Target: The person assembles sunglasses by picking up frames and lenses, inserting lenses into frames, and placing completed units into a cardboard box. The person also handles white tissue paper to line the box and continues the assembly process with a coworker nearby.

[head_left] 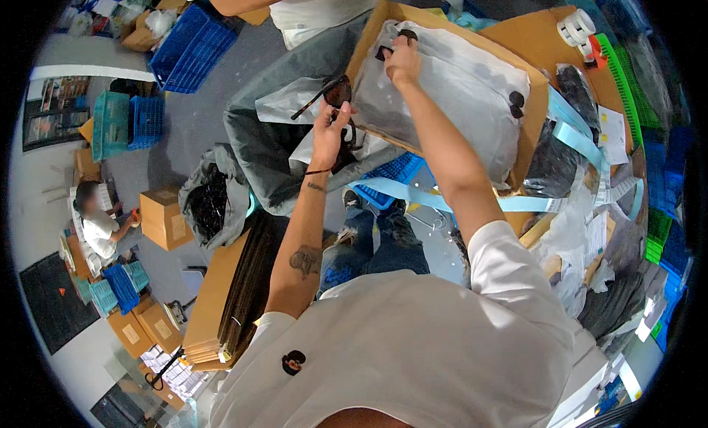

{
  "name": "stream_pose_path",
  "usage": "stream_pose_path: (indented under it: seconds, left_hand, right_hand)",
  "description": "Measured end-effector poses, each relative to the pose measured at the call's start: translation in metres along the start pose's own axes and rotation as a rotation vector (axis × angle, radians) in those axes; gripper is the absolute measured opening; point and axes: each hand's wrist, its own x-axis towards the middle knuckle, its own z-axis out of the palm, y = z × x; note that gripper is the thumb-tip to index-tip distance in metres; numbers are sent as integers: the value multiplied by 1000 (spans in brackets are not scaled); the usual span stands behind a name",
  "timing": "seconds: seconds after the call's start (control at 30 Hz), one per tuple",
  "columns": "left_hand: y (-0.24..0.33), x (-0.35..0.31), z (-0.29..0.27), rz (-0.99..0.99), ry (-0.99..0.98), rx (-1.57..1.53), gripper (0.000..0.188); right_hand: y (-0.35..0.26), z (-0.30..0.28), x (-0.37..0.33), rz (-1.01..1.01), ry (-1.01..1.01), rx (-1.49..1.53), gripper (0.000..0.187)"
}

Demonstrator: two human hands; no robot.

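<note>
My left hand (330, 137) is closed on a pair of sunglasses (337, 92) with dark brown lenses, one temple sticking out to the left. Just below it hangs another dark glasses frame (352, 139); whether that hand also holds it, I cannot tell. My right hand (403, 61) reaches into an open cardboard box (538, 133), its fingers closed on dark-lensed sunglasses (407, 36) partly hidden by the fingers. Cloudy plastic wrapping (464, 96) covers the box's contents. Two dark lenses (516, 103) show on it at the right side.
A big grey sack (254, 144) sits left of the box. Pale blue straps (579, 140) and plastic bags lie at the right. Another person (310, 15) stands across from me; a second one (99, 225) is far left. Flattened cartons (214, 303) stack at lower left.
</note>
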Motion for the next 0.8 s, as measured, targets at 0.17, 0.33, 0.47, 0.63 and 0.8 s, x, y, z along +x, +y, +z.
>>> stream_pose_path:
  seconds: [0.17, 0.33, 0.47, 0.63, 0.8]
  left_hand:
    - [71, -31, -13, 117, 162, 224, 23]
    - [155, -68, 0, 251, -416, 1058, 26]
    - [181, -84, 20, 323, -736, 926, 25]
    - [162, -92, 16, 19, -699, -33, 45]
    - [101, -158, 69, 27, -564, -96, 37]
  right_hand:
    - [-19, -80, -30, 1, -95, 544, 21]
    - [-71, -253, -115, -406, -664, 618, 46]
    - [-71, -281, -167, -487, -985, 53, 21]
    - [-55, -297, -200, -136, -757, 685, 20]
    - [-43, -280, -235, 124, -439, 814, 24]
